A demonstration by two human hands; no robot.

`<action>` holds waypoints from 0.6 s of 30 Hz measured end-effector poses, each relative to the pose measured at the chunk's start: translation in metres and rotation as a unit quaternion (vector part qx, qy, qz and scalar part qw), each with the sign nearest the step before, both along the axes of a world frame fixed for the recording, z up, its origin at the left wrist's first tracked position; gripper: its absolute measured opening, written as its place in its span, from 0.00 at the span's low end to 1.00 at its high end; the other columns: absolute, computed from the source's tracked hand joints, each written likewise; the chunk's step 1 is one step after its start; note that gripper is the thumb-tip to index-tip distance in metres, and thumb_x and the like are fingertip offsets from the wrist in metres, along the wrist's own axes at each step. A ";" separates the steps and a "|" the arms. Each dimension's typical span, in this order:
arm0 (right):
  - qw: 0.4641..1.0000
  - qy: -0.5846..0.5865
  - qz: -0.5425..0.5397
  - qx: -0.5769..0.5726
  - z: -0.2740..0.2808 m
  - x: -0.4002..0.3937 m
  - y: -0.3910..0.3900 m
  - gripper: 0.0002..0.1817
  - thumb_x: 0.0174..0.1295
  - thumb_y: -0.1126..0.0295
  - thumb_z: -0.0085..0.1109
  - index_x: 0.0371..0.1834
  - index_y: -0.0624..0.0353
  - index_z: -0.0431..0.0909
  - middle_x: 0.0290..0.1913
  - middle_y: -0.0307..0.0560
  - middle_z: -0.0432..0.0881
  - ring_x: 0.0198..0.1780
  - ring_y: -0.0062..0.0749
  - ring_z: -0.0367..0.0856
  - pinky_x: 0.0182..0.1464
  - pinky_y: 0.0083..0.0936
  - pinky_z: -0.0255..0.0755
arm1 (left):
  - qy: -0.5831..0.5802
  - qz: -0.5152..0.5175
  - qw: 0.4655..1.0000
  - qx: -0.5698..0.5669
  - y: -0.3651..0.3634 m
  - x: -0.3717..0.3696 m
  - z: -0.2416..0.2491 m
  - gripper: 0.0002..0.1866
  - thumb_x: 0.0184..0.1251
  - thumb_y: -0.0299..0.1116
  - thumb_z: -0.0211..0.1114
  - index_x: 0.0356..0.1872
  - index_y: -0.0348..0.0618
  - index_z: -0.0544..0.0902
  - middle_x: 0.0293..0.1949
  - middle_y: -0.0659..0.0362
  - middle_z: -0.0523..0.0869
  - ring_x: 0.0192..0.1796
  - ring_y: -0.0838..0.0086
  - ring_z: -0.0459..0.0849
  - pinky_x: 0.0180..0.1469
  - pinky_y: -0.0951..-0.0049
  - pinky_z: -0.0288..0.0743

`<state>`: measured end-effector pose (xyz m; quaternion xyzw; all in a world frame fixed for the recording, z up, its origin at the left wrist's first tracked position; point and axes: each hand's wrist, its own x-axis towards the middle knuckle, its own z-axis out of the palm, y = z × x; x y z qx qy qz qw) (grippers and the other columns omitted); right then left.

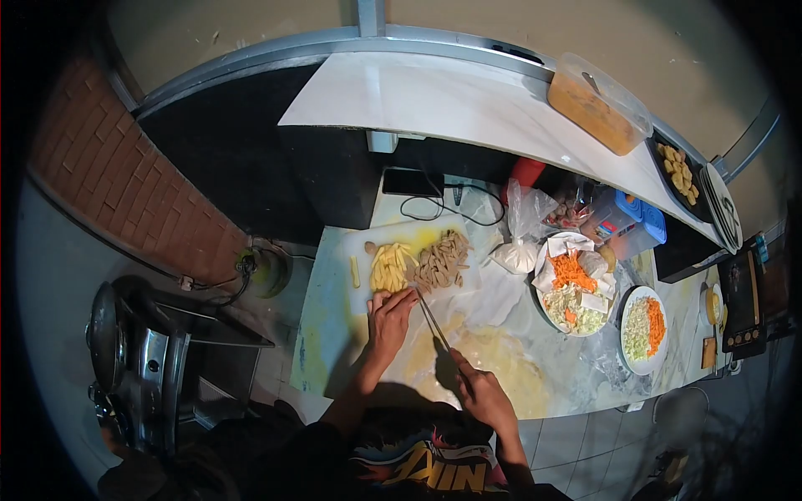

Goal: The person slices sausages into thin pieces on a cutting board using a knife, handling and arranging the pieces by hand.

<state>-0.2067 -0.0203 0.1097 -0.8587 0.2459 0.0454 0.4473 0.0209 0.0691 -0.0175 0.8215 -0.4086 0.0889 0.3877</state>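
Note:
A white cutting board (pixel 418 236) lies on the marbled counter, with a heap of yellow strips (pixel 390 266) on its left part and brownish sliced pieces (pixel 443 260) on its right. My left hand (pixel 389 321) rests at the board's front edge, its fingers closed together by the yellow strips; what they hold, if anything, is too small to tell. My right hand (pixel 485 396) is wrapped round the handle of a knife (pixel 434 324). The blade points up and left, its tip near my left fingertips.
To the right are a plate of shredded vegetables (pixel 576 313), another vegetable plate (pixel 642 332) and a plastic bag (pixel 516 255). A raised shelf (pixel 451 92) behind holds an orange-filled container (pixel 597 108). A black cable (pixel 426 203) lies behind the board. A stove (pixel 154 367) stands left.

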 end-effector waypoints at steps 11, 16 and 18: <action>1.000 -0.009 0.016 -0.026 -0.009 -0.001 0.006 0.39 0.67 0.79 0.58 0.83 0.55 0.59 0.42 0.74 0.85 0.43 0.73 0.84 0.48 0.59 0.76 | -0.005 -0.005 1.000 0.003 0.001 0.000 -0.004 0.13 0.68 0.31 0.73 0.51 0.45 0.93 0.55 0.61 0.93 0.51 0.60 0.79 0.56 0.60 0.69; 0.998 0.012 0.041 -0.043 -0.009 -0.003 0.010 0.44 0.61 0.81 0.59 0.84 0.60 0.57 0.37 0.72 0.85 0.40 0.72 0.84 0.46 0.58 0.77 | -0.023 -0.006 1.000 0.021 0.002 0.002 -0.002 0.14 0.68 0.33 0.72 0.52 0.45 0.93 0.56 0.63 0.92 0.51 0.61 0.79 0.55 0.60 0.69; 0.997 0.017 0.054 -0.048 -0.008 -0.002 0.008 0.45 0.58 0.82 0.60 0.84 0.61 0.56 0.37 0.72 0.85 0.39 0.72 0.84 0.46 0.58 0.77 | -0.011 -0.009 1.000 0.018 0.002 0.002 -0.001 0.13 0.68 0.33 0.72 0.52 0.45 0.93 0.56 0.63 0.92 0.51 0.61 0.79 0.55 0.60 0.69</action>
